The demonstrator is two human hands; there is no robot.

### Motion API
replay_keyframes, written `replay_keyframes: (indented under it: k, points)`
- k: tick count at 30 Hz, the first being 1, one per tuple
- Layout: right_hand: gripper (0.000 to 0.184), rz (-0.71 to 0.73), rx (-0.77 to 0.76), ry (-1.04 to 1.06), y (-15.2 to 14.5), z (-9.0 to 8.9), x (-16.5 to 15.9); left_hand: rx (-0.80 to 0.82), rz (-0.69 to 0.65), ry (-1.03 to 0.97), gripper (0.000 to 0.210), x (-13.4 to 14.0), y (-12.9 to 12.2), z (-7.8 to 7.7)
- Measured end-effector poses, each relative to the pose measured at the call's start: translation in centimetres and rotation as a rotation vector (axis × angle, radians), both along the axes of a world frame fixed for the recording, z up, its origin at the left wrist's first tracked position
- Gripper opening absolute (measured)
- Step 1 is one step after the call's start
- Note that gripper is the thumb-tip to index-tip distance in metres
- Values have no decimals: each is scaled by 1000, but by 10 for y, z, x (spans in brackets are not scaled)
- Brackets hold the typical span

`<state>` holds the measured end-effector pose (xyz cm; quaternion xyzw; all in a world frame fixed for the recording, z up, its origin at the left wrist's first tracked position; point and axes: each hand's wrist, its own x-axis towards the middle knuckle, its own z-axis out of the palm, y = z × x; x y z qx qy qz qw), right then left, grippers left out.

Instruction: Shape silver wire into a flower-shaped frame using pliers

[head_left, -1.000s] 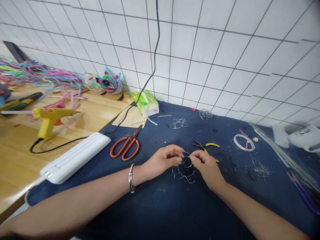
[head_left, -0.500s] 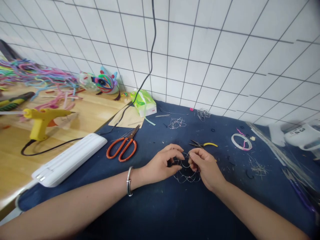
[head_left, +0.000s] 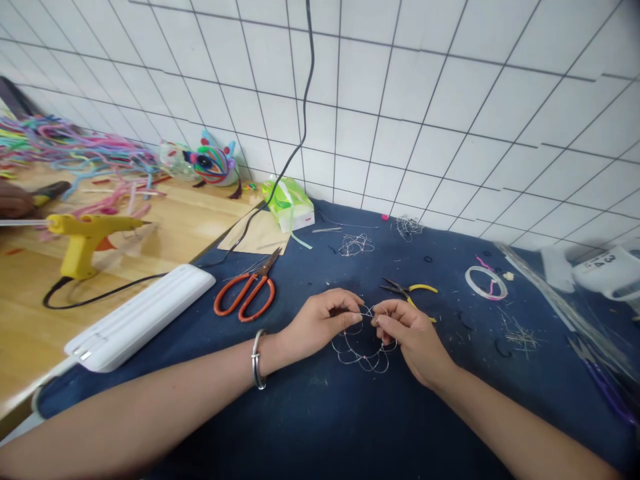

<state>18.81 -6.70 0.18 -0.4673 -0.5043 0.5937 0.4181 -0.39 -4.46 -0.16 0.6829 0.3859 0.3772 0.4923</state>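
A ring of looped thin silver wire (head_left: 364,360), shaped like flower petals with tiny pinkish spots, hangs between my hands over the dark blue cloth. My left hand (head_left: 320,323), wearing a silver bangle (head_left: 257,359), pinches the wire at the ring's upper left. At the upper right, my right hand (head_left: 407,333) pinches it between thumb and fingers. Just beyond my right hand lie pliers with yellow handles (head_left: 411,289). Orange-handled scissors (head_left: 247,293) rest left of my left hand. A similar looped wire piece (head_left: 357,245) lies farther back.
On the left are a white power strip (head_left: 143,317), a yellow glue gun (head_left: 83,240), pipe cleaners (head_left: 100,153) and another person's hand (head_left: 15,200). At the back stands a tissue pack (head_left: 293,205). To the right are a tape roll (head_left: 485,283), wire clippings (head_left: 523,333) and purple-handled scissors (head_left: 605,383).
My left hand's fingers have closed onto the wire, and the ring has shifted down and left, showing more of its loops. Another person's hand has appeared at the far left.
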Motion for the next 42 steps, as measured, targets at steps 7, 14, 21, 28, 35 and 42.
replay_keyframes:
  k: [7,14,21,28,35,42]
  points:
    - [25,50,-8,7,-1,-2,0,-190,-37,-77,16,1,2,-4]
    - [28,55,6,49,-1,-4,4,-260,-69,-151,14,1,3,-1]
    - [33,60,39,5,-2,-2,6,-208,5,-157,14,1,3,0]
    - [28,-2,110,-127,-2,-3,6,-214,88,-199,14,0,5,2]
    - [19,-53,26,-88,0,-4,7,-220,103,-202,11,0,7,-1]
    - [21,-45,-29,-2,1,-1,7,-217,93,-177,9,-1,8,-3]
